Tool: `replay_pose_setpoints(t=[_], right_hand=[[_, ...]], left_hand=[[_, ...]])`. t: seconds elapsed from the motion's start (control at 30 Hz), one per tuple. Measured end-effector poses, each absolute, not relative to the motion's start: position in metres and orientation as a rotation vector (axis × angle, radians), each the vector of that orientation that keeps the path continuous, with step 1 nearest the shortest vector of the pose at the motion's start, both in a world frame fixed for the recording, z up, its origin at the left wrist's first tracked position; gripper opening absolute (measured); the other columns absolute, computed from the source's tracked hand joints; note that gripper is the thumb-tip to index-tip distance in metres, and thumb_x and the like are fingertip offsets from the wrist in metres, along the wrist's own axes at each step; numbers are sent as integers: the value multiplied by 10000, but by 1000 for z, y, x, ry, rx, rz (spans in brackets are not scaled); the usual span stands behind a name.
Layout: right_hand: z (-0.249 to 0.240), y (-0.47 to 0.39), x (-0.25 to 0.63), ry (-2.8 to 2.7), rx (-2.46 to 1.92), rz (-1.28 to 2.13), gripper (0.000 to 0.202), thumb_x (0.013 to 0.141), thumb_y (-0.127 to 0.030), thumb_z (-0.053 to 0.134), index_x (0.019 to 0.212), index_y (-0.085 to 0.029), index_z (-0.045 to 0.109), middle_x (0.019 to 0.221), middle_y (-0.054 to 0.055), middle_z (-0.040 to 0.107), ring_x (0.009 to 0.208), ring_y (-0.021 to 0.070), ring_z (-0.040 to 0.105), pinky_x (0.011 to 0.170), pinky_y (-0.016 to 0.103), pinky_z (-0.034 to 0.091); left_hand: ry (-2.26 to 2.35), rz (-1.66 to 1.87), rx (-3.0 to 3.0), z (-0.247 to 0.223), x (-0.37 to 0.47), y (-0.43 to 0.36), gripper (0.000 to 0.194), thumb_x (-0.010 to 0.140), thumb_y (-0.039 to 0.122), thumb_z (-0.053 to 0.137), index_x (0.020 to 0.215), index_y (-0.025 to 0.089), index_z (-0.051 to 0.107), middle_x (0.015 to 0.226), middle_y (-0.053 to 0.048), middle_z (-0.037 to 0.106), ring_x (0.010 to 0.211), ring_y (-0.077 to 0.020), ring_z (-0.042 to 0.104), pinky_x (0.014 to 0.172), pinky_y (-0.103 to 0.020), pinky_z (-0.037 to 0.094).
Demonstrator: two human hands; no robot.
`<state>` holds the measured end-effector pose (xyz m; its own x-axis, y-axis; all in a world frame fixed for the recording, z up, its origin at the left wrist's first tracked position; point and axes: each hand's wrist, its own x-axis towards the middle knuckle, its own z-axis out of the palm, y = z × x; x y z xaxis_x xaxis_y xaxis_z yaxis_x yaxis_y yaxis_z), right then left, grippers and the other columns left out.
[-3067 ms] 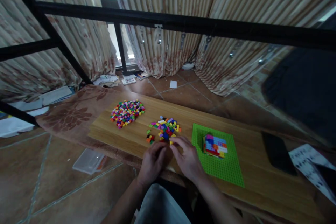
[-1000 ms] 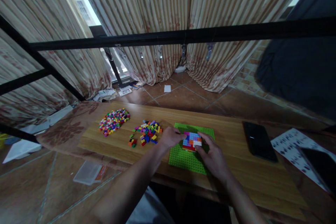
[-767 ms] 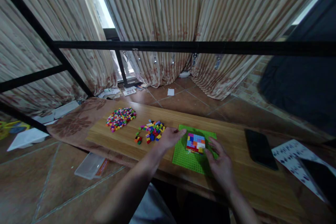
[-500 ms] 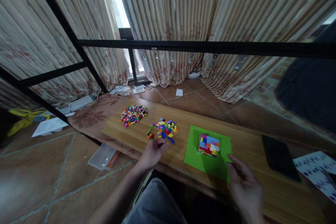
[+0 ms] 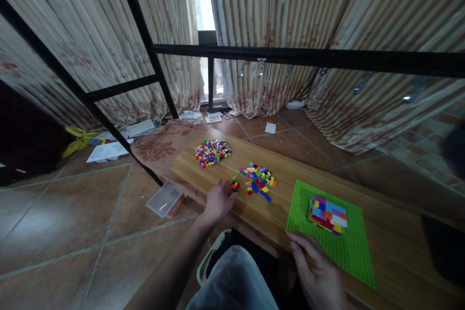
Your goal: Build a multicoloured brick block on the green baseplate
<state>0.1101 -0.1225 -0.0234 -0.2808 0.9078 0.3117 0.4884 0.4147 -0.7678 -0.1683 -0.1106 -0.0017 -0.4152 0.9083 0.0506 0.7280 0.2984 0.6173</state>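
Hands well apart from each other; left hand point(image 5: 221, 199) low over the wooden tabletop point(image 5: 281, 206), fingers curled, tips right beside a small cluster of red, black, orange and green bricks point(image 5: 235, 186); whether it touches or grips one, I cannot tell from here. Right hand point(image 5: 317, 271) at the near edge of a green baseplate point(image 5: 354, 264), fingers loosely extended, thumb slightly apart from them; contact with the plate cannot be made out.

On the baseplate, surrounded by bare green studs: a low multicoloured brick block point(image 5: 327, 215), upper face mostly light blue, with purple, orange, white, red and yellow patches; neither hand is on it.

Loose stock lies in separate groups; a dense pile of small bricks point(image 5: 212, 153) toward the left end of the table; a looser scatter of bricks point(image 5: 260, 177) between pile and baseplate, just beside the small cluster; a blue brick point(image 5: 265, 196) at the scatter's near side.

Surroundings: dark flat object point(image 5: 445, 247) at far right, cut off by the view; clear plastic box point(image 5: 164, 198) on the tiled floor.
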Motion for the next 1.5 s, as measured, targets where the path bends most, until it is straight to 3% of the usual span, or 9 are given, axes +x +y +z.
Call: replay_pose_setpoints(t=[0.23, 0.37, 0.47, 0.57, 0.7, 0.87, 1.13, 1.5], right_hand=[[-27, -130, 100, -2023, -1087, 763, 235, 903, -319, 525, 1027, -242, 709, 1014, 40, 726, 933, 162, 694, 815, 236, 560], [-30, -131, 99, -2011, -1075, 782, 228, 904, -305, 529, 1029, -237, 708, 1015, 53, 726, 933, 169, 695, 815, 243, 563], [-28, -131, 97, -1991, -1078, 807, 221, 901, -295, 535, 1032, -248, 706, 1009, 42, 725, 927, 165, 694, 817, 239, 561], [-19, -131, 92, -1953, -1112, 830, 222, 909, -283, 523, 1041, -259, 699, 1006, 33, 721, 931, 163, 689, 822, 243, 557], [-6, -128, 88, -1903, -1151, 803, 239, 911, -268, 519, 1098, -260, 669, 1059, 38, 706, 980, 165, 670, 847, 262, 548], [-1, -126, 92, -1849, -1168, 766, 322, 878, -263, 578, 1197, -260, 615, 1100, 45, 682, 992, 175, 654, 864, 295, 543], [-9, -124, 113, -1759, -1231, 724, 250, 899, -254, 556, 1136, -257, 636, 1046, 44, 686, 966, 178, 652, 841, 308, 538], [-13, -115, 135, -1719, -1272, 704, 209, 904, -276, 548, 1085, -247, 649, 1024, 44, 684, 949, 183, 652, 830, 314, 533]], left_hand=[[2332, 712, 1526, -5, -163, -97, 167, 873, 259, 507, 947, 201, 645, 957, -62, 635, 860, -195, 628, 776, -293, 451], [2122, 1064, 1412, -13, -164, -101, 147, 841, 221, 545, 927, 186, 659, 917, -55, 654, 842, -184, 619, 789, -293, 458], [1748, 1417, 1153, -15, -158, -107, 182, 815, 273, 605, 949, 162, 659, 946, -64, 679, 872, -187, 627, 807, -290, 475], [1443, 1553, 964, -7, -143, -111, 252, 750, 325, 703, 929, 151, 667, 927, -58, 688, 869, -182, 625, 799, -272, 480], [1281, 1459, 909, 8, -115, -114, 284, 697, 325, 769, 909, 157, 685, 837, -28, 683, 775, -146, 611, 742, -243, 477], [1105, 1181, 920, 12, -70, -124, 260, 740, 345, 736, 910, 151, 699, 808, -31, 691, 736, -136, 611, 709, -239, 478], [1155, 1062, 887, 7, -27, -115, 275, 749, 407, 700, 724, 137, 655, 614, 11, 609, 582, -93, 533, 596, -205, 423], [1149, 1038, 897, 5, -5, -100, 324, 777, 459, 657, 711, 145, 613, 622, 20, 583, 582, -91, 513, 575, -204, 404]])
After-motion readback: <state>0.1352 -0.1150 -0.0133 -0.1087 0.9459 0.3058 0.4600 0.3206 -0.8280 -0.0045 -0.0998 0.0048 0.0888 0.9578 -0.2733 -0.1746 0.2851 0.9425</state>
